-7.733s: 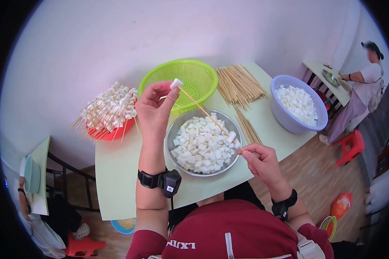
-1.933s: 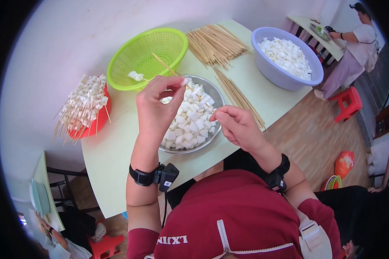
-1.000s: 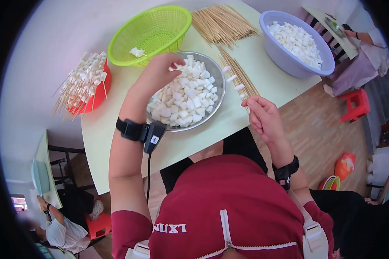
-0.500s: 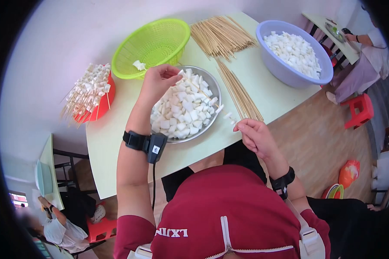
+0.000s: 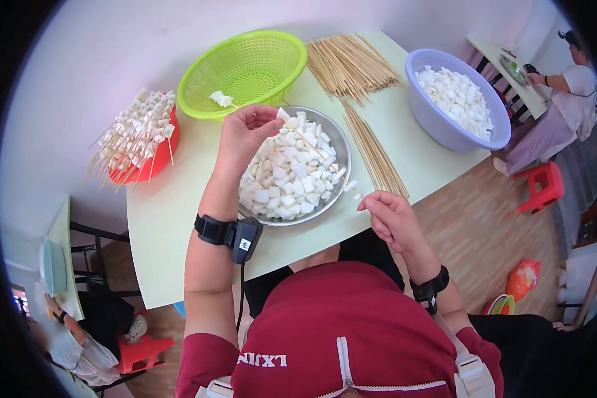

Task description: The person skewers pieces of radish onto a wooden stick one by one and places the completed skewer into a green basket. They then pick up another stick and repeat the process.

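My left hand [image 5: 251, 134] is closed over the steel bowl [image 5: 343, 142], its thumb and fingers pinching a white chunk [image 5: 282, 115] at the end of a thin wooden skewer [image 5: 305, 140]. This skewer slants across the bowl toward my right hand [image 5: 390, 215]. A few small white chunks [image 5: 350, 186] sit along it close to the right fingertips. Those right fingers are closed in a pinch on that end, near the table's front edge. White chunks [image 5: 278, 172] heap up in the bowl under the left hand.
Behind the bowl stands a green basket [image 5: 292, 56] with one loaded skewer [image 5: 223, 99] at its near side. A red container [image 5: 158, 162] of filled skewers is at the left. Bare skewers [image 5: 351, 66] lie at the back, beside a purple basin [image 5: 428, 119] of chunks. Other people sit at both sides.
The view has shifted slightly. My hands keep their pinches, and the right hand with the chunk-laden skewer end sits a little closer to the bowl.
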Action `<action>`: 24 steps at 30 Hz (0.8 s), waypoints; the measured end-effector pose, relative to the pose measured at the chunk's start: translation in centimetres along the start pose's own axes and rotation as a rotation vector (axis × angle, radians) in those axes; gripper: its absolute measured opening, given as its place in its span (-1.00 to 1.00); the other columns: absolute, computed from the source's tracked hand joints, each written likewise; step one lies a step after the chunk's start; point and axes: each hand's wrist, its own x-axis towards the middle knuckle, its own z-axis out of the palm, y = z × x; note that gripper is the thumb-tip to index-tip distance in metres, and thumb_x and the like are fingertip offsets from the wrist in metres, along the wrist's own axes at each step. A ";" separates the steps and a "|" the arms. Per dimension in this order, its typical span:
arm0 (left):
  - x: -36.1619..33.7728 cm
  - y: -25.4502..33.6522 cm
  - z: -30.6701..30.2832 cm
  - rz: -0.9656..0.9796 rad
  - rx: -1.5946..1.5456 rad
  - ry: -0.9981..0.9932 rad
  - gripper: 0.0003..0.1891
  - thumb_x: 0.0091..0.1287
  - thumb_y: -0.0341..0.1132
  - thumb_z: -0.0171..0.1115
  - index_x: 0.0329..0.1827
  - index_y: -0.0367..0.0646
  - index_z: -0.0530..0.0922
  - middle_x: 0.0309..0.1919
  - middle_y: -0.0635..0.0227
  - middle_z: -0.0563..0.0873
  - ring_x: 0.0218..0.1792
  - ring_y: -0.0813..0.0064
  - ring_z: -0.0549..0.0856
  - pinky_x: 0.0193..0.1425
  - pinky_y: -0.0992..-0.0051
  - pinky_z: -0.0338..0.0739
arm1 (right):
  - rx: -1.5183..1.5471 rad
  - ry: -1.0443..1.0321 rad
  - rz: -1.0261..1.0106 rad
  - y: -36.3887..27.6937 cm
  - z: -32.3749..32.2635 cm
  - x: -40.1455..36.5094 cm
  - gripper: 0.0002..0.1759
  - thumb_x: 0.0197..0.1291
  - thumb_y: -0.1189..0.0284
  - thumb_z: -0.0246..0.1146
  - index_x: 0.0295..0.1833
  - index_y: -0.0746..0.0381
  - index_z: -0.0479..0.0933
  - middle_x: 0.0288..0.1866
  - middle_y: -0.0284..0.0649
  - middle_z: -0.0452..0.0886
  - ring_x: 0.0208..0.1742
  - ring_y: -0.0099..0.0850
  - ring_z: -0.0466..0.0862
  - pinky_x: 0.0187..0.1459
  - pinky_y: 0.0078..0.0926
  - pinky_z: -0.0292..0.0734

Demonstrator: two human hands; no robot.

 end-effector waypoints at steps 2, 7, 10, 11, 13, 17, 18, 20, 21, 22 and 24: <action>-0.1 0.3 0.0 0.011 -0.001 0.002 -0.82 0.14 -0.52 0.32 -0.19 -0.35 0.59 -0.36 0.28 0.70 -0.34 0.57 0.67 -0.22 0.62 0.59 | -0.004 0.003 0.000 0.0 0.1 0.1 -0.77 0.36 0.38 0.07 -0.20 0.32 0.53 -0.80 -0.51 0.21 -0.83 -0.76 0.12 -0.79 -0.78 0.00; -0.2 0.2 0.0 0.038 0.026 0.039 -0.83 0.13 -0.53 0.33 -0.21 -0.34 0.60 -0.35 0.28 0.70 -0.33 0.58 0.67 -0.21 0.63 0.58 | -0.019 0.007 -0.003 -0.1 0.5 0.0 -0.76 0.37 0.38 0.04 -0.19 0.32 0.52 -0.81 -0.50 0.21 -0.83 -0.75 0.12 -0.79 -0.77 0.01; -0.2 0.1 0.0 0.076 0.040 0.074 -0.83 0.12 -0.53 0.34 -0.23 -0.34 0.60 -0.35 0.28 0.71 -0.33 0.59 0.67 -0.20 0.63 0.58 | -0.022 -0.008 -0.012 -0.2 0.7 -0.1 -0.76 0.38 0.37 0.03 -0.18 0.32 0.51 -0.81 -0.50 0.20 -0.84 -0.74 0.11 -0.80 -0.76 0.01; -0.2 0.1 0.0 0.077 0.035 0.085 -0.83 0.12 -0.53 0.34 -0.23 -0.34 0.60 -0.35 0.27 0.71 -0.33 0.59 0.68 -0.20 0.63 0.58 | -0.030 -0.012 -0.017 -0.2 0.8 -0.1 -0.75 0.39 0.37 0.02 -0.18 0.32 0.51 -0.81 -0.50 0.20 -0.84 -0.74 0.11 -0.80 -0.76 0.01; -0.2 0.2 -0.1 0.077 0.030 0.097 -0.83 0.12 -0.53 0.35 -0.23 -0.34 0.60 -0.35 0.27 0.71 -0.32 0.59 0.68 -0.20 0.64 0.58 | -0.024 -0.019 -0.018 -0.1 0.9 0.0 -0.75 0.39 0.37 0.02 -0.18 0.32 0.51 -0.81 -0.50 0.20 -0.84 -0.74 0.10 -0.80 -0.76 0.01; -0.2 0.3 -0.1 0.078 -0.004 0.108 -0.83 0.12 -0.53 0.35 -0.23 -0.34 0.61 -0.35 0.27 0.71 -0.32 0.58 0.68 -0.19 0.64 0.58 | -0.027 -0.025 -0.023 0.0 0.9 0.0 -0.75 0.40 0.37 0.01 -0.18 0.31 0.51 -0.81 -0.51 0.19 -0.84 -0.74 0.10 -0.80 -0.76 0.00; -0.2 0.3 -0.1 0.078 0.003 0.112 -0.83 0.12 -0.53 0.35 -0.23 -0.34 0.61 -0.35 0.27 0.71 -0.32 0.58 0.68 -0.19 0.64 0.58 | -0.026 -0.024 -0.021 0.0 0.8 0.0 -0.75 0.40 0.37 0.01 -0.18 0.31 0.51 -0.81 -0.51 0.19 -0.84 -0.74 0.10 -0.80 -0.76 0.00; -0.2 0.2 0.0 0.092 0.025 0.115 -0.83 0.12 -0.53 0.35 -0.23 -0.35 0.61 -0.35 0.27 0.71 -0.32 0.58 0.68 -0.19 0.64 0.58 | -0.016 -0.022 -0.023 0.0 0.9 0.0 -0.76 0.39 0.37 0.03 -0.18 0.30 0.51 -0.81 -0.51 0.20 -0.84 -0.74 0.11 -0.80 -0.76 0.00; -0.2 0.2 0.1 0.109 0.048 0.118 -0.83 0.12 -0.53 0.35 -0.24 -0.35 0.61 -0.35 0.27 0.71 -0.32 0.58 0.68 -0.19 0.64 0.58 | -0.015 -0.021 -0.022 0.0 0.9 0.0 -0.76 0.39 0.37 0.03 -0.18 0.30 0.51 -0.81 -0.51 0.20 -0.84 -0.74 0.11 -0.80 -0.76 0.00; -0.3 0.2 0.2 0.109 0.048 0.116 -0.83 0.12 -0.53 0.35 -0.24 -0.35 0.61 -0.35 0.27 0.71 -0.32 0.58 0.68 -0.19 0.64 0.58 | -0.021 -0.016 -0.017 0.0 1.0 0.1 -0.77 0.38 0.37 0.04 -0.18 0.30 0.51 -0.80 -0.51 0.20 -0.84 -0.74 0.12 -0.79 -0.76 0.01; -0.4 0.4 0.4 0.135 0.101 0.137 -0.83 0.12 -0.52 0.35 -0.23 -0.34 0.62 -0.35 0.29 0.71 -0.32 0.59 0.68 -0.19 0.64 0.58 | -0.025 -0.009 -0.013 0.0 1.3 0.1 -0.78 0.37 0.37 0.05 -0.18 0.30 0.50 -0.80 -0.51 0.21 -0.83 -0.75 0.13 -0.79 -0.76 0.01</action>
